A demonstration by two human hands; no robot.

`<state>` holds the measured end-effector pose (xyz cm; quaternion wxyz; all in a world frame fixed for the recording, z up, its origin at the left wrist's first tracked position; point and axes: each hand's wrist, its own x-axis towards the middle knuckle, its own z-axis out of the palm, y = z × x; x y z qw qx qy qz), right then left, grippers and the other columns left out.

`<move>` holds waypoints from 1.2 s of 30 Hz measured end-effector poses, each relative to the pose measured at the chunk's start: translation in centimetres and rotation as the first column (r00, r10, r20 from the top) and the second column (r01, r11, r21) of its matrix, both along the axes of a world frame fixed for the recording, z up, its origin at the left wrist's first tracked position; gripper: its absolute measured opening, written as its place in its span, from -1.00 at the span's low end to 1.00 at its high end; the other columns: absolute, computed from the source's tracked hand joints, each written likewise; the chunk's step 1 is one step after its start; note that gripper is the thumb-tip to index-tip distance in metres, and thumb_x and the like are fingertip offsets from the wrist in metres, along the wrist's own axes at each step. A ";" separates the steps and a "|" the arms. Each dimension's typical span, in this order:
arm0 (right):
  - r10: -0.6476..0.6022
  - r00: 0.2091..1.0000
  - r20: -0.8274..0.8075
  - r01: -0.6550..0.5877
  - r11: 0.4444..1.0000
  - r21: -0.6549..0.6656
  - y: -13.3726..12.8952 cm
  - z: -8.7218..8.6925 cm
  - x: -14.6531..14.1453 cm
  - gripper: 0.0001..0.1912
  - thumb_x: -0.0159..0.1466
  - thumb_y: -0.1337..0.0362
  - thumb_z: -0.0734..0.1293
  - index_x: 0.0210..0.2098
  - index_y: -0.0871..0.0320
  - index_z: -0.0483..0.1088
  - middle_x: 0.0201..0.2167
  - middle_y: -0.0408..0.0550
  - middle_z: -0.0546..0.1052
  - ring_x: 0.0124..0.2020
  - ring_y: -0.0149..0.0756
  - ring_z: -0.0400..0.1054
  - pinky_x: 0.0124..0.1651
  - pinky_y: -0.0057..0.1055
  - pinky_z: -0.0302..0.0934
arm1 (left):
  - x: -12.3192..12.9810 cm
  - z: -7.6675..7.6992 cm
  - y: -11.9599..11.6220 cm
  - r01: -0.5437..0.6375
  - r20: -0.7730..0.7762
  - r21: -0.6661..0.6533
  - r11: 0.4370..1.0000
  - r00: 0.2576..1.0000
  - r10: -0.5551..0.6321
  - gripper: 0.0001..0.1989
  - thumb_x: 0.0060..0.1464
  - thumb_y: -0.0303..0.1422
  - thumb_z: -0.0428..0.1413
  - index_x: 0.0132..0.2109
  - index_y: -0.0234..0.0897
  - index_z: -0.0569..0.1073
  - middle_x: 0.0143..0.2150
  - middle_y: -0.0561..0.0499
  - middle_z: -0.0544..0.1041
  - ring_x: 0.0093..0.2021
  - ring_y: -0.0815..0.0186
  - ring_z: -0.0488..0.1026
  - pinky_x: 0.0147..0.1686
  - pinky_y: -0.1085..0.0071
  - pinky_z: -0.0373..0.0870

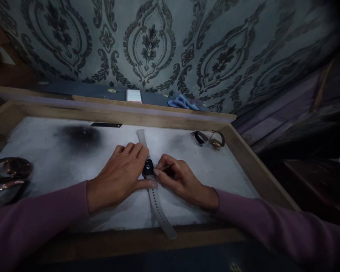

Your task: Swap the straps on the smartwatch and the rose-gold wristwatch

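A smartwatch [149,166] with a dark square body lies on the white surface, its pale grey strap [158,211] stretched out above and below. The back with a round sensor seems to face up. My left hand [121,170] grips it from the left, fingers by the upper strap and thumb across the lower strap. On the other side, my right hand [181,177] pinches a thin, slender tool [166,167] between thumb and fingers, close to the watch's right edge. Its tip is too small to make out.
Wooden rims [147,118] surround the white worktop. Wristwatches [18,166] lie at the left, and more watches [211,139] at the far right. A flat black strip [106,124] rests near the back rim. Behind it are a small white box [134,96] and a blue cloth [183,102].
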<state>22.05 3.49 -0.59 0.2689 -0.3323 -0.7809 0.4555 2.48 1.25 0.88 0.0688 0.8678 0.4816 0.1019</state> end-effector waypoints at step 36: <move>-0.033 0.999 -0.013 0.033 0.999 0.025 -0.1 -0.6 0.2 -0.83 0.35 0.24 0.24 -0.37 0.13 0.23 -0.59 -0.22 0.37 -0.61 -0.47 0.26 -0.56 -0.53 0.13 | -0.1 -0.1 0.1 0.002 0.009 0.012 1.000 1.000 -0.003 -0.54 0.13 0.04 0.15 -0.15 -0.26 0.25 -0.17 -0.03 0.37 -0.14 0.12 0.33 -0.21 0.23 0.22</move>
